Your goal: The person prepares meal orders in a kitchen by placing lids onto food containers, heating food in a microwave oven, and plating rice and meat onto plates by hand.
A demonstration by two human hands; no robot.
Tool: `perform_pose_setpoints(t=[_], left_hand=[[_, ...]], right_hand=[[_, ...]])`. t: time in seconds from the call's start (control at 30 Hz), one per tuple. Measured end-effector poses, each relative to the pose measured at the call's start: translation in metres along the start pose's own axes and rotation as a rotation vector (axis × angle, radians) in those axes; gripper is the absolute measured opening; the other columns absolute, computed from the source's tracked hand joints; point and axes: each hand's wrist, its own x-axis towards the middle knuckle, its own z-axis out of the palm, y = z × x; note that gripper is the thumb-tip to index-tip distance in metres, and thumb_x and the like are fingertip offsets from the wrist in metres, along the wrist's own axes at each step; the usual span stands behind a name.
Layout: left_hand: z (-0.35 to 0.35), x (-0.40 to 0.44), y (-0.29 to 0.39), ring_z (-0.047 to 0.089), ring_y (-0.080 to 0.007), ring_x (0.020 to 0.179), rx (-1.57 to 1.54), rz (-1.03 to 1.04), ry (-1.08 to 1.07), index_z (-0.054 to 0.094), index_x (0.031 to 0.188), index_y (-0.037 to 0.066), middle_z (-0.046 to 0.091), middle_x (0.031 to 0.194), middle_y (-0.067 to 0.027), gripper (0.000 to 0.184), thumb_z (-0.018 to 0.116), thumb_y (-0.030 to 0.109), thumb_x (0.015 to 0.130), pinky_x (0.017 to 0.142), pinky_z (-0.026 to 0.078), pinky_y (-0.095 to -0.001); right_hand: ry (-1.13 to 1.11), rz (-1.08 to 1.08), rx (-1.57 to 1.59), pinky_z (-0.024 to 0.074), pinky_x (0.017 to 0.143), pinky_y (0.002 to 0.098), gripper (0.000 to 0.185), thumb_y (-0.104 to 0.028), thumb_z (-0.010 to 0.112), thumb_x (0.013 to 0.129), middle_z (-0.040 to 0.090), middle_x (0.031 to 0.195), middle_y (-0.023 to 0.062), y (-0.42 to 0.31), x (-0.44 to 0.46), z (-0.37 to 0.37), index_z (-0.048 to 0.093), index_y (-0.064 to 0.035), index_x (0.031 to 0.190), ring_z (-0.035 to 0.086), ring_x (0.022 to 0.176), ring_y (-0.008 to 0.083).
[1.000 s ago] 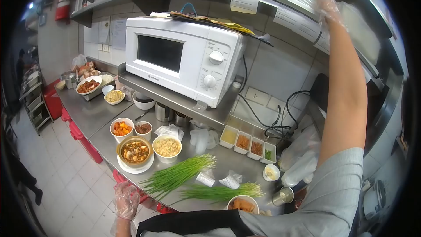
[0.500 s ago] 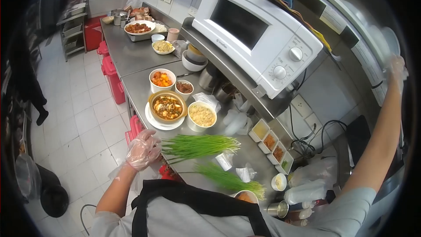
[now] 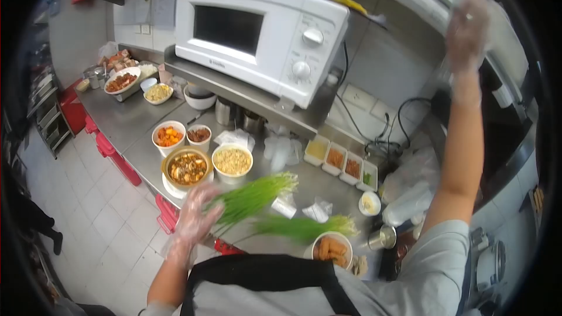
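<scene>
My left hand (image 3: 196, 216), in a clear plastic glove, is beside the cut ends of a green chive bunch (image 3: 252, 196), fingers partly bent and blurred. Just above it sits a brown clay bowl of dark stew (image 3: 187, 167) on a white plate. Raised to the upper shelf at the right, my gloved right hand (image 3: 468, 26) is blurred, and what its fingers hold cannot be made out. A second chive bunch (image 3: 304, 227) lies nearer my apron, next to a bowl of browned pieces (image 3: 332, 249).
A white microwave (image 3: 257, 29) stands on a raised steel shelf. On the counter are a tub of pale crumbly food (image 3: 232, 161), a bowl of orange pieces (image 3: 169, 136) and small topping trays (image 3: 343, 164). Another person's dark-clothed leg (image 3: 35, 216) shows at far left.
The view has swung back up and to the right. My left hand has come up from the counter's front edge to the chives. My right hand remains raised by the upper shelf.
</scene>
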Motion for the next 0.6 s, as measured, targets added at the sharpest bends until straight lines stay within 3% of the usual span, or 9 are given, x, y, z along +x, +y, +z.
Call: perform_pose_setpoints(t=[0.03, 0.1, 0.13, 0.2, 0.27, 0.33, 0.43, 0.47, 0.6], left_hand=[[0.011, 0.017, 0.008, 0.05, -0.0296, 0.12, -0.285, -0.084, -0.042, 0.053, 0.123, 0.008, 0.051, 0.127, -0.0137, 0.051, 0.07, 0.016, 0.076, 0.098, 0.043, -0.0437], [0.029, 0.052, 0.037, 0.044, -0.028, 0.127, -0.688, 0.004, -0.24, 0.034, 0.139, 0.006, 0.044, 0.136, -0.0141, 0.065, 0.065, 0.02, 0.084, 0.104, 0.039, -0.0432], [0.043, 0.069, 0.055, 0.044, -0.0293, 0.127, -0.85, 0.02, -0.29, 0.028, 0.144, 0.009, 0.043, 0.137, -0.0168, 0.071, 0.066, 0.023, 0.085, 0.105, 0.037, -0.0445], [0.067, 0.09, 0.086, 0.045, -0.0288, 0.125, -1.062, -0.006, -0.405, 0.021, 0.147, 0.01, 0.042, 0.138, -0.017, 0.077, 0.067, 0.021, 0.086, 0.105, 0.036, -0.0448], [0.098, 0.104, 0.095, 0.047, -0.0248, 0.123, -1.124, -0.11, -0.44, 0.027, 0.143, 0.007, 0.045, 0.135, -0.0153, 0.068, 0.063, 0.01, 0.086, 0.102, 0.042, -0.0407], [0.12, 0.101, 0.086, 0.05, -0.0234, 0.12, -1.131, -0.108, -0.461, 0.031, 0.14, 0.005, 0.047, 0.132, -0.0145, 0.063, 0.062, 0.005, 0.086, 0.099, 0.045, -0.0383], [0.137, 0.095, 0.085, 0.052, -0.0231, 0.117, -1.111, -0.162, -0.474, 0.036, 0.136, 0.002, 0.05, 0.128, -0.0138, 0.057, 0.062, 0.003, 0.085, 0.096, 0.048, -0.0368], [0.142, 0.09, 0.084, 0.052, -0.0232, 0.117, -1.064, -0.158, -0.467, 0.037, 0.136, 0.001, 0.05, 0.128, -0.0135, 0.056, 0.062, 0.004, 0.085, 0.096, 0.049, -0.037], [0.161, 0.061, 0.078, 0.052, -0.0187, 0.115, -0.711, -0.028, -0.478, 0.045, 0.131, 0.002, 0.053, 0.125, -0.0103, 0.049, 0.062, 0.008, 0.086, 0.099, 0.043, -0.0339]], right_hand=[[-0.125, -0.021, 0.08, 0.0462, 0.094, 0.039, 0.008, -0.013, 0.054, 0.089, 0.062, 0.118, 0.0121, -0.047, -0.018, -0.025, 0.056, -0.0096, 0.096, 0.059, 0.11, 0.0314], [-0.382, -0.033, 0.243, 0.0472, 0.095, 0.0385, 0.019, -0.004, 0.063, 0.082, 0.062, 0.12, 0.0096, -0.14, -0.054, -0.074, 0.047, -0.0122, 0.079, 0.059, 0.112, 0.032], [-0.579, -0.068, 0.259, 0.05, 0.093, 0.034, 0.011, -0.007, 0.062, 0.084, 0.066, 0.113, 0.0024, -0.174, -0.078, -0.097, 0.056, -0.0162, 0.083, 0.062, 0.108, 0.0244], [-0.888, 0.698, 0.806, 0.0494, 0.094, 0.0377, 0.015, -0.005, 0.065, 0.075, 0.064, 0.117, 0.0027, -0.23, -0.142, -0.14, 0.055, -0.0159, 0.078, 0.058, 0.114, 0.0275], [-1.002, 1.026, 0.973, 0.049, 0.094, 0.0396, 0.013, -0.005, 0.066, 0.073, 0.062, 0.121, 0.0056, -0.27, -0.166, -0.168, 0.057, -0.0137, 0.078, 0.056, 0.115, 0.0304], [-0.861, 0.402, 0.808, 0.0479, 0.095, 0.0407, 0.014, -0.004, 0.066, 0.071, 0.059, 0.126, 0.0089, -0.281, -0.175, -0.182, 0.061, -0.012, 0.081, 0.054, 0.117, 0.0323], [-0.985, 0.543, 0.675, 0.045, 0.098, 0.0426, 0.025, -0.004, 0.067, 0.068, 0.056, 0.127, 0.0131, -0.28, -0.165, -0.21, 0.066, -0.0115, 0.091, 0.053, 0.117, 0.0329], [-0.89, 0.651, 0.671, 0.0428, 0.099, 0.0441, 0.033, -0.004, 0.067, 0.07, 0.056, 0.126, 0.0141, -0.277, -0.168, -0.218, 0.067, -0.0109, 0.103, 0.052, 0.117, 0.0339], [-0.843, 1.014, 0.314, 0.0462, 0.093, 0.0413, 0.035, -0.008, 0.066, 0.08, 0.059, 0.12, 0.0154, -0.287, -0.153, -0.223, 0.063, -0.0045, 0.115, 0.056, 0.11, 0.0331]])
